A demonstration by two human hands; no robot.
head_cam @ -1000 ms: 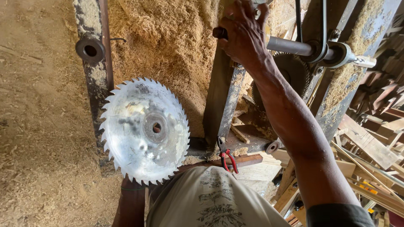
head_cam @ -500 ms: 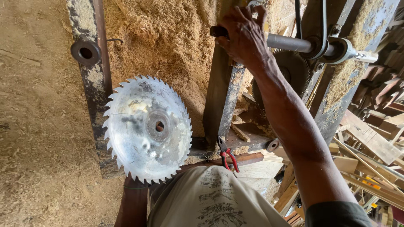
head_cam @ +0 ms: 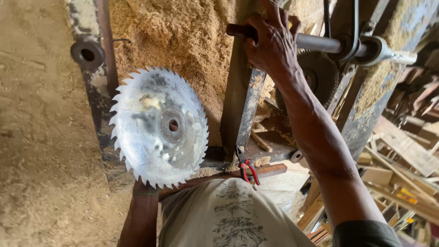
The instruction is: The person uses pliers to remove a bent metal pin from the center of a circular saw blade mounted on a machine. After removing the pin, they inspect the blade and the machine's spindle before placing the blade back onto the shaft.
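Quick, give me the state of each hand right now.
Left hand: mostly hidden behind the circular saw blade, holding it up from below.
Right hand: closed around the metal shaft.

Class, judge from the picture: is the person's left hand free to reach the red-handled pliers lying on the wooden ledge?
Probably not as things stand: the left hand is hidden behind the shiny toothed circular saw blade it supports. The red-handled pliers lie close and uncovered, but that hand is occupied.
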